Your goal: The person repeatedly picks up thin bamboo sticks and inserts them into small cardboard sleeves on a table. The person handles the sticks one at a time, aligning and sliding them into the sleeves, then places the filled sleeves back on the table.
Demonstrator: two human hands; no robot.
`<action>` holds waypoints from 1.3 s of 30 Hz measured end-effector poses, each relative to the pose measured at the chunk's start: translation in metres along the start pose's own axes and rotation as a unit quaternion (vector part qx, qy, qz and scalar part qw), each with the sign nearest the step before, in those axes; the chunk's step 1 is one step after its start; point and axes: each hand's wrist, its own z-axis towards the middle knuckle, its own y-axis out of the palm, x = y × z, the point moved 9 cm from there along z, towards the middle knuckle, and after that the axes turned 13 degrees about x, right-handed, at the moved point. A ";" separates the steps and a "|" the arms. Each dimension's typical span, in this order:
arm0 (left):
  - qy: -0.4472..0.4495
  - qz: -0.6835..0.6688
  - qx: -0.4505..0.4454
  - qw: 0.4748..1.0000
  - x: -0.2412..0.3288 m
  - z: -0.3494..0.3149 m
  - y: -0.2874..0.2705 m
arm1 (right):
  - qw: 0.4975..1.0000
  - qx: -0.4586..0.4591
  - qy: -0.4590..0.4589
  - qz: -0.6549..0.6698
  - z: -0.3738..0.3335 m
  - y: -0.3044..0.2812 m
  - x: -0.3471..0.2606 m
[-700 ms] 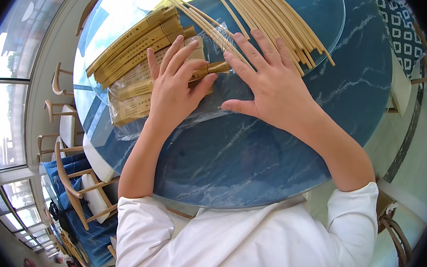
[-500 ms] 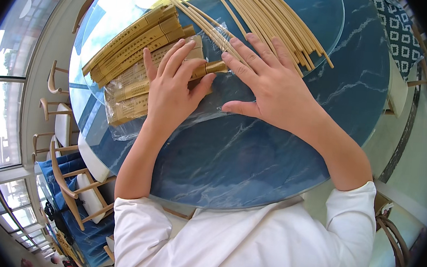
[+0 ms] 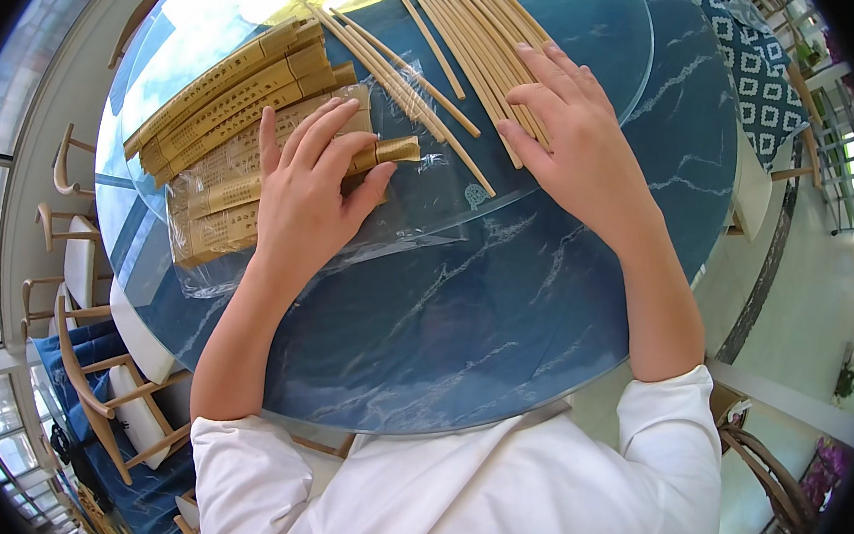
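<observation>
My left hand (image 3: 304,195) lies over several long gold paper sleeves (image 3: 211,238) that rest on a clear plastic bag (image 3: 405,227). Its fingers are apart and slightly bent, with one gold sleeve (image 3: 397,149) sticking out past the fingertips to the right. To the right, my right hand (image 3: 588,159) reaches over a row of pale wooden chopsticks (image 3: 470,44), its fingers apart and the tips at the sticks. Between the hands a few loose chopsticks (image 3: 386,81) lie slanted, partly over the bag. Another stack of gold sleeves (image 3: 246,82) lies farther back on the left.
Everything lies on a round blue marble-patterned table (image 3: 461,340) with a raised glass turntable (image 3: 630,77). Wooden chairs (image 3: 127,384) stand beyond its left edge. A patterned dark cloth (image 3: 752,87) hangs at the far right.
My right hand has moved right, from the end of the gold sleeve to the row of chopsticks. My left hand stays over the sleeves. The whole view has shifted a little.
</observation>
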 end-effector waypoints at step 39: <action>0.078 0.103 0.038 0.991 0.012 -0.002 -0.004 | 0.997 -0.007 0.054 -0.048 -0.002 -0.001 0.030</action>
